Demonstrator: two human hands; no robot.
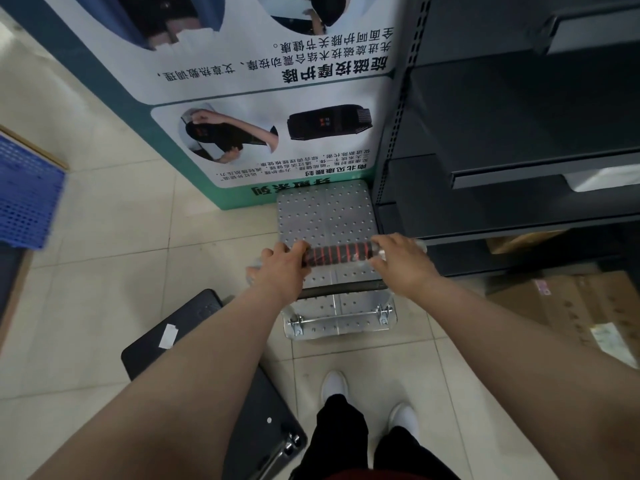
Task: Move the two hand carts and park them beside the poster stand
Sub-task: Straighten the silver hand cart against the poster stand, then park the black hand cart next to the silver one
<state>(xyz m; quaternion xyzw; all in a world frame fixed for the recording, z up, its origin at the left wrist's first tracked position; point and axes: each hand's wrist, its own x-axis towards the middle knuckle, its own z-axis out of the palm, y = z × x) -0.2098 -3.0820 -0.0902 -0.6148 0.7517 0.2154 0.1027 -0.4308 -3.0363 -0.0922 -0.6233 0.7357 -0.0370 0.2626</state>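
Grey shelving: dark metal shelving unit (519, 133) stands right of the silver cart, just beside its deck.
Poster stand: white-and-teal poster stand (242, 98) printed with text and product photos; its foot touches or overlaps the silver deck's far edge — which one I cannot tell.
Silver cart: silver hand cart (327, 216), flat metal deck studded with small bumps, on the tiled floor (121, 220) between stand and shelving.
Handle: cart handle (337, 256), a black foam grip ringed with red bands, clear wrapping at both ends.
Left hand: left hand (280, 271) curled tight around the handle's left end.
Right hand: right hand (401, 263) clasped over the right end, fingers wrapped round the bar.
Black cart: black hand cart (194, 341) lies lower left, well apart from the stand, a white label on its smooth deck.
Surroundings: blue perforated crate (24, 192) at far left; cardboard boxes (561, 306) at right.
Count: two carts, two hands — one handle gripped.
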